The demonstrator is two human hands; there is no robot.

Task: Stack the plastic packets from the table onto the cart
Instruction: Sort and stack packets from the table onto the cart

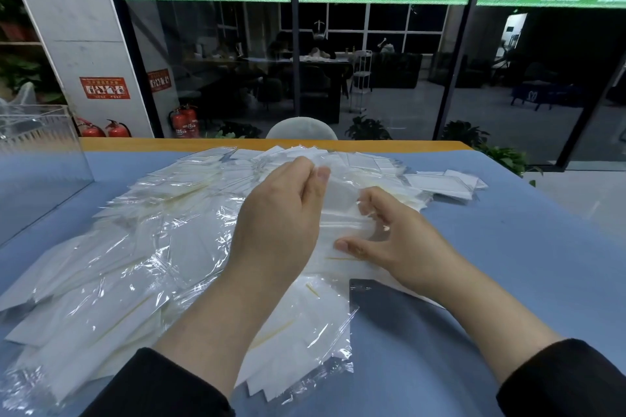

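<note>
Slick clear film is the main hazard: the packets [142,247] lie in a loose, overlapping heap across the blue desk [525,247], and the film looks likely to slide. Lifting one packet [338,213] from the middle could drag its neighbours along or tip some toward the near edge, where a few already reach close to the rim. A pinch on film alone may also slip, letting the white contents sag out of hand. No cart is in view, so the carry will probably need a turn away from the desk, and a weak hold could fail then.

Left hand [277,213] is raised over the heap, its thumb and fingers closed in a pinch on the top edge of the packet. Right hand [396,237] is half spread, thumb stretched along the packet's lower part and fingers curled onto its right side, so this grip clamps it from that side. A dark flat thing [389,301] lies just below the right wrist.
</note>
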